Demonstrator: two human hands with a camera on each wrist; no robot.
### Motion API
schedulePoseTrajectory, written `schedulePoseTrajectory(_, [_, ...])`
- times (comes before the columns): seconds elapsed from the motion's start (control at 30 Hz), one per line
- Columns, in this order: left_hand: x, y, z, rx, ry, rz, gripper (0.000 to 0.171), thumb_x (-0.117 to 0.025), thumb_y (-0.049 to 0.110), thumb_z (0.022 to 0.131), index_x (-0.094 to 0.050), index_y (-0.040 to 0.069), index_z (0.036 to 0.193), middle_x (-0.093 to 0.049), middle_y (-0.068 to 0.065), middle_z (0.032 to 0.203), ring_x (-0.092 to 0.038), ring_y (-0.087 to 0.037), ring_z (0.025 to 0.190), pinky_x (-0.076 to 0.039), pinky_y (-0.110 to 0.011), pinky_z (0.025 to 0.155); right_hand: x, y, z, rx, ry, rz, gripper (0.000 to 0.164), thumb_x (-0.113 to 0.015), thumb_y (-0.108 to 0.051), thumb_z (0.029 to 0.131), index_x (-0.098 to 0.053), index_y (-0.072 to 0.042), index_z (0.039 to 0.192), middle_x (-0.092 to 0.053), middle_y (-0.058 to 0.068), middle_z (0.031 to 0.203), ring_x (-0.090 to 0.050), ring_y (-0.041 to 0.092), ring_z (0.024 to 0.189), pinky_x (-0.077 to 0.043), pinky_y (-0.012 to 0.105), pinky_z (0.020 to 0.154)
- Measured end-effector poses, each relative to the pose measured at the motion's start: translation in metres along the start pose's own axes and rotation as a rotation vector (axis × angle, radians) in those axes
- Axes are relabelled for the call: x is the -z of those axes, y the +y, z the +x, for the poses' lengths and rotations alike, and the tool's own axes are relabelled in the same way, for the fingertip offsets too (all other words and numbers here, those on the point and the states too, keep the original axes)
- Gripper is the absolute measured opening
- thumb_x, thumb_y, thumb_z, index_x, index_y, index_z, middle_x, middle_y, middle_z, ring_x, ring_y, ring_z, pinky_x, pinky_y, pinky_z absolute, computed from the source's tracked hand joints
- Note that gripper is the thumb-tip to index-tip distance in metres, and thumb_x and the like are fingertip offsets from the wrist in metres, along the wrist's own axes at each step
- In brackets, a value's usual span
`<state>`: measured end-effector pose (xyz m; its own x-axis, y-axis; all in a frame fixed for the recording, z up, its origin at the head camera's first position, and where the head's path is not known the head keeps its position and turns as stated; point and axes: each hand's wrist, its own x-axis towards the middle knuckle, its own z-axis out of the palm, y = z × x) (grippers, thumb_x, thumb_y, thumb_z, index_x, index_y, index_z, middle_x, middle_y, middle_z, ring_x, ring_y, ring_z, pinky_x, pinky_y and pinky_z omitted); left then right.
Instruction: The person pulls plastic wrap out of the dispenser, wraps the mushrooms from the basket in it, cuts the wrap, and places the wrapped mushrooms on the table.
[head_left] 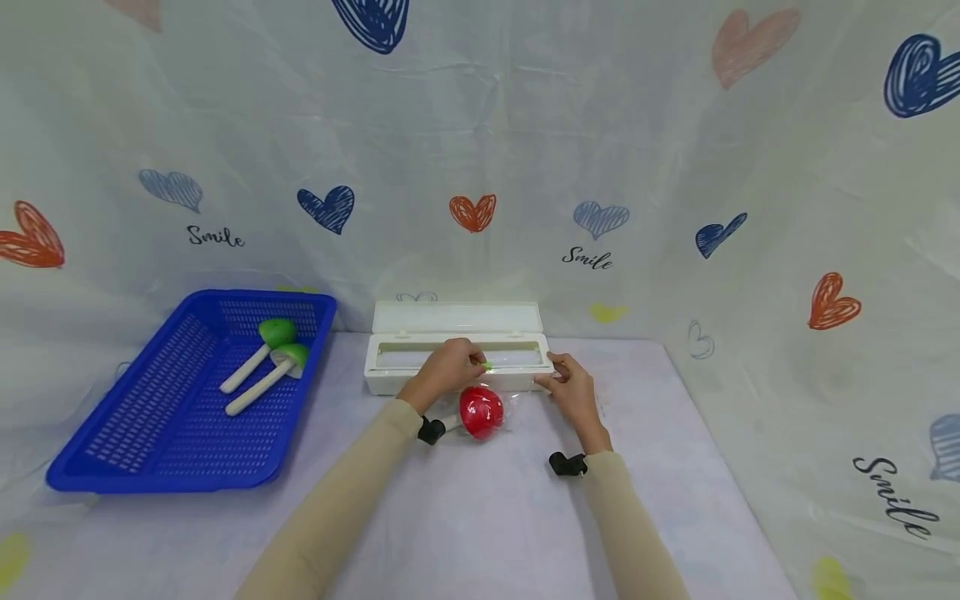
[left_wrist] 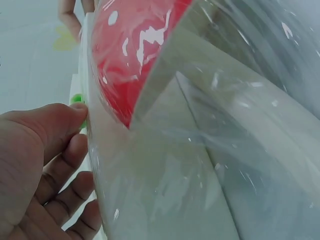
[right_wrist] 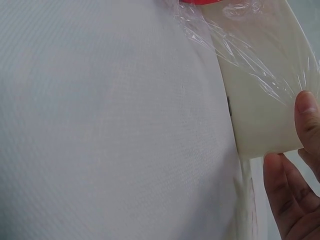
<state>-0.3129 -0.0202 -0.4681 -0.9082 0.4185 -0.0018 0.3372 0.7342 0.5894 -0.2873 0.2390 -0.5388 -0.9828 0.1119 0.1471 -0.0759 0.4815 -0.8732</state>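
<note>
A white cling film dispenser box [head_left: 459, 382] stands open at the back of the table, its lid [head_left: 457, 318] raised. My left hand [head_left: 450, 365] reaches over its front edge and pinches the small green slide cutter [left_wrist: 76, 98] between thumb and forefinger. My right hand [head_left: 572, 387] grips the box's right end, the thumb pressing the clear cling film [right_wrist: 260, 75] against it. In front of the box lies a red-domed, mushroom-shaped thing [head_left: 482, 412] with a pale stick. Film covers its red dome [left_wrist: 125, 55], and its stick is partly hidden by my left wrist.
A blue plastic basket [head_left: 168, 450] stands at the left, holding two similar mushroom-shaped things with green domes [head_left: 277, 332] and pale sticks. A white sheet with printed hearts hangs right behind the box. Black wrist cameras [head_left: 567, 464] sit on both wrists.
</note>
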Motion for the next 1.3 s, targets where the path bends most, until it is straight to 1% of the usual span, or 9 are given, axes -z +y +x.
schedulePoseTrajectory(0.13, [0.002,-0.005,-0.003,0.020,0.000,0.005,0.014,-0.074,0.020,0.096,-0.077,0.010,0.106,-0.072,-0.003,0.101,-0.062,-0.017,0.092,-0.056,-0.032,0.087,0.002,0.001,-0.001,-0.007,0.000,0.001,0.049,-0.082,-0.016,0.088,-0.064,-0.011,0.133,-0.066,0.017,0.136,-0.073,0.027,0.092,-0.056,0.020,0.062])
schedulePoseTrajectory(0.33, [0.006,-0.010,-0.006,0.004,0.032,0.041,0.014,-0.075,0.021,0.095,-0.078,0.011,0.104,-0.073,-0.002,0.100,-0.062,-0.017,0.091,-0.055,-0.033,0.087,0.003,0.002,-0.001,0.014,0.014,0.003,0.048,-0.082,-0.016,0.088,-0.065,-0.011,0.132,-0.066,0.018,0.136,-0.073,0.028,0.092,-0.055,0.021,0.061])
schedulePoseTrajectory(0.57, [0.004,-0.014,-0.007,-0.004,0.060,0.054,0.014,-0.074,0.022,0.096,-0.078,0.011,0.104,-0.073,-0.002,0.100,-0.061,-0.017,0.092,-0.054,-0.033,0.087,0.005,0.003,0.000,0.008,0.018,0.011,0.047,-0.081,-0.016,0.089,-0.065,-0.011,0.133,-0.065,0.016,0.139,-0.073,0.029,0.095,-0.056,0.020,0.061])
schedulePoseTrajectory(0.77, [0.005,-0.018,-0.014,-0.008,0.103,0.114,0.015,-0.075,0.023,0.096,-0.078,0.013,0.106,-0.073,-0.002,0.103,-0.061,-0.019,0.097,-0.053,-0.037,0.089,0.002,0.001,0.001,0.011,0.016,0.025,0.047,-0.082,-0.015,0.088,-0.065,-0.010,0.132,-0.063,0.016,0.141,-0.073,0.026,0.093,-0.056,0.021,0.062])
schedulePoseTrajectory(0.93, [0.008,-0.024,-0.022,0.014,0.115,0.119,0.016,-0.075,0.024,0.096,-0.078,0.013,0.107,-0.073,-0.003,0.104,-0.060,-0.021,0.099,-0.052,-0.039,0.091,-0.002,0.003,0.002,0.005,0.001,0.034,0.047,-0.082,-0.016,0.088,-0.065,-0.010,0.132,-0.063,0.014,0.142,-0.071,0.021,0.089,-0.056,0.021,0.062])
schedulePoseTrajectory(1.07, [0.010,-0.029,-0.028,0.032,0.137,0.135,0.015,-0.076,0.023,0.095,-0.078,0.013,0.105,-0.074,-0.002,0.102,-0.062,-0.021,0.098,-0.052,-0.040,0.090,-0.004,0.001,0.000,0.002,-0.005,0.040,0.048,-0.082,-0.015,0.088,-0.065,-0.010,0.133,-0.063,0.016,0.141,-0.072,0.022,0.090,-0.056,0.021,0.061])
schedulePoseTrajectory(1.17, [0.009,-0.032,-0.032,0.022,0.151,0.144,0.016,-0.075,0.024,0.095,-0.078,0.012,0.106,-0.074,-0.003,0.102,-0.063,-0.022,0.100,-0.052,-0.042,0.091,-0.004,-0.001,-0.004,-0.004,0.012,0.063,0.047,-0.082,-0.012,0.088,-0.065,-0.009,0.132,-0.064,0.017,0.139,-0.073,0.025,0.092,-0.056,0.022,0.061])
schedulePoseTrajectory(1.3, [0.011,-0.032,-0.033,0.012,0.161,0.150,0.016,-0.076,0.023,0.095,-0.078,0.011,0.105,-0.074,-0.003,0.101,-0.064,-0.024,0.101,-0.053,-0.043,0.092,-0.001,-0.001,-0.004,-0.028,0.004,0.034,0.050,-0.082,-0.015,0.088,-0.064,-0.012,0.134,-0.064,0.017,0.140,-0.071,0.023,0.089,-0.056,0.022,0.062])
